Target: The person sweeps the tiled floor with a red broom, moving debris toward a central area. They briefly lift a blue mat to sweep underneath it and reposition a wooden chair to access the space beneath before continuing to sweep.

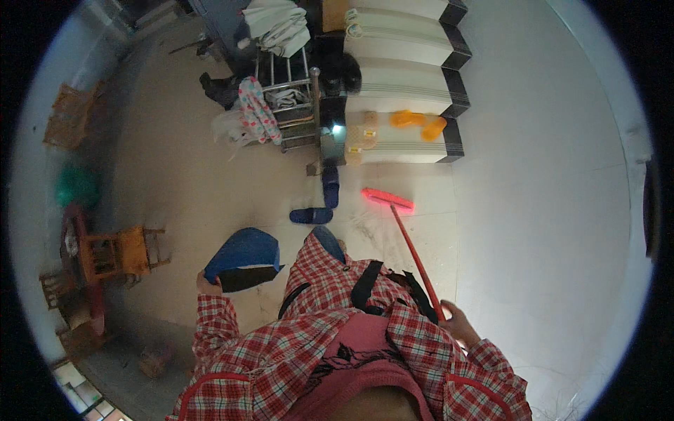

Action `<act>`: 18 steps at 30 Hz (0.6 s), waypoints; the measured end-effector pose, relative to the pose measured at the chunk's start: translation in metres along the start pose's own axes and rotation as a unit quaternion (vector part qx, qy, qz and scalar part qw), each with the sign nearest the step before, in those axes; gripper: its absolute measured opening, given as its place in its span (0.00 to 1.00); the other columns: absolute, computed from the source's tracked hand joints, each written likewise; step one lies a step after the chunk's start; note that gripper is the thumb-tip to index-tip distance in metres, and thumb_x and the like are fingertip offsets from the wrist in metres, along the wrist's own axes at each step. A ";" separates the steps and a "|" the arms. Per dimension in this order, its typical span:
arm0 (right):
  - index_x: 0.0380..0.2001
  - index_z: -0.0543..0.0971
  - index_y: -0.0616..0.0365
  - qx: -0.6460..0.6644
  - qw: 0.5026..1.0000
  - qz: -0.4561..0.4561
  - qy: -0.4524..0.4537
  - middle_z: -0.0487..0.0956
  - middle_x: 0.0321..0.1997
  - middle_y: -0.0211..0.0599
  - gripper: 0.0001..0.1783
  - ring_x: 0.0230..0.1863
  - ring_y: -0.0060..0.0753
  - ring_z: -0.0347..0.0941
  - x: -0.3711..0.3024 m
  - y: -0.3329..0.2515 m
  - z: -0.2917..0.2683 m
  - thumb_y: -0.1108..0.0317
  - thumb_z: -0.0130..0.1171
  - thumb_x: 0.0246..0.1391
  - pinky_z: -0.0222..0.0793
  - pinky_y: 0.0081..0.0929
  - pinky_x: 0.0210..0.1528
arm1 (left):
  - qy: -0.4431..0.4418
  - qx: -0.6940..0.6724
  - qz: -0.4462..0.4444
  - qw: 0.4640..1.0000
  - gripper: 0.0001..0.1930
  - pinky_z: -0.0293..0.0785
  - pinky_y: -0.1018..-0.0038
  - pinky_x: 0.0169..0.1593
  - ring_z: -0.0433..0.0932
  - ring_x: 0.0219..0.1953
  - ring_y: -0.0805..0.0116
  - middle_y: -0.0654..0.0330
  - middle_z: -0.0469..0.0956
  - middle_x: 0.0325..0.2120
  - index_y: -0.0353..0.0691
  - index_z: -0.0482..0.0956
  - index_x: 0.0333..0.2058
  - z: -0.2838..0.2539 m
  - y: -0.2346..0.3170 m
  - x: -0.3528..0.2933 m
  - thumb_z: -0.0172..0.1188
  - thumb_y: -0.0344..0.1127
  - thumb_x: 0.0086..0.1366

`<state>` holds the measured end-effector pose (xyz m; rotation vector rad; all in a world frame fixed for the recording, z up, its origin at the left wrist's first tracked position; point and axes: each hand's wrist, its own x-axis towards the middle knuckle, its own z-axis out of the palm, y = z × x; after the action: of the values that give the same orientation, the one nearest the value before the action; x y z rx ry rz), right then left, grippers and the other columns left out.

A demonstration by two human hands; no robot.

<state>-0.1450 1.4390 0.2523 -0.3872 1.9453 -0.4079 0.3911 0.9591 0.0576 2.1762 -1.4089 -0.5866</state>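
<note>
1. Fingers of the right hand are curled about the upper end of a red broom handle, just beside the checked shirt.
2. Forward of that grip, the shaft slants slightly left to a bright pink-red broom head, which lies on the pale floor, well apart from the fingers and near the foot of the stairs.
3. Fingers of the left hand grip the near left corner of a blue dustpan, whose body spreads forward and to the right of them.
4. Hidden at the right hand is the very end of the shaft, covered by the palm; most of the left fingers are out of sight at the pan's edge.
5. Inside the pan it is too dark to make out any contents.
6. Cloths partly cover the metal rack ahead. At far left, a green bundle, perhaps a plastic bag, is blurred, and the round dark border cuts off the room's edges.
</note>
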 end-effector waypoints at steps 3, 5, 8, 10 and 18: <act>0.62 0.59 0.65 0.123 0.991 0.042 -0.021 0.77 0.46 0.49 0.41 0.34 0.33 0.77 -0.001 0.028 0.010 0.74 0.66 0.45 0.76 0.29 0.35 | -0.031 -0.254 -0.378 0.890 0.16 0.77 0.71 0.30 0.75 0.34 0.64 0.55 0.76 0.37 0.37 0.72 0.48 0.024 0.055 0.017 0.54 0.32 0.60; 0.61 0.61 0.66 0.152 0.987 0.046 -0.007 0.78 0.44 0.48 0.38 0.35 0.33 0.77 0.005 0.038 0.025 0.72 0.66 0.47 0.75 0.30 0.38 | -0.119 -0.016 -0.150 0.981 0.20 0.79 0.70 0.36 0.76 0.38 0.61 0.54 0.77 0.40 0.35 0.71 0.49 0.028 -0.001 0.038 0.60 0.34 0.58; 0.58 0.65 0.66 0.091 0.995 0.029 0.031 0.79 0.42 0.48 0.33 0.36 0.33 0.77 0.027 0.081 0.057 0.67 0.63 0.51 0.74 0.30 0.39 | -0.121 0.034 -0.103 0.987 0.20 0.79 0.70 0.37 0.75 0.41 0.62 0.54 0.76 0.43 0.35 0.71 0.50 0.039 -0.012 0.050 0.59 0.37 0.60; 0.56 0.67 0.66 -0.067 0.996 0.000 0.055 0.79 0.41 0.49 0.29 0.36 0.33 0.77 0.056 0.147 0.084 0.64 0.61 0.53 0.74 0.30 0.39 | -0.056 -0.221 -0.270 0.935 0.19 0.78 0.72 0.37 0.74 0.42 0.64 0.55 0.74 0.45 0.36 0.72 0.50 0.034 0.001 0.040 0.55 0.39 0.63; 0.50 0.72 0.70 0.070 0.995 0.056 0.040 0.78 0.28 0.42 0.24 0.22 0.30 0.73 0.104 0.039 0.047 0.66 0.59 0.52 0.71 0.28 0.23 | 0.083 -0.398 -0.422 0.810 0.12 0.75 0.76 0.32 0.73 0.33 0.67 0.54 0.75 0.33 0.36 0.75 0.43 0.006 0.065 0.027 0.54 0.35 0.63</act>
<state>-0.1452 1.4219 0.1327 -0.1733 1.9918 -0.4900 0.3520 0.9100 0.0894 1.9259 0.0572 -1.0168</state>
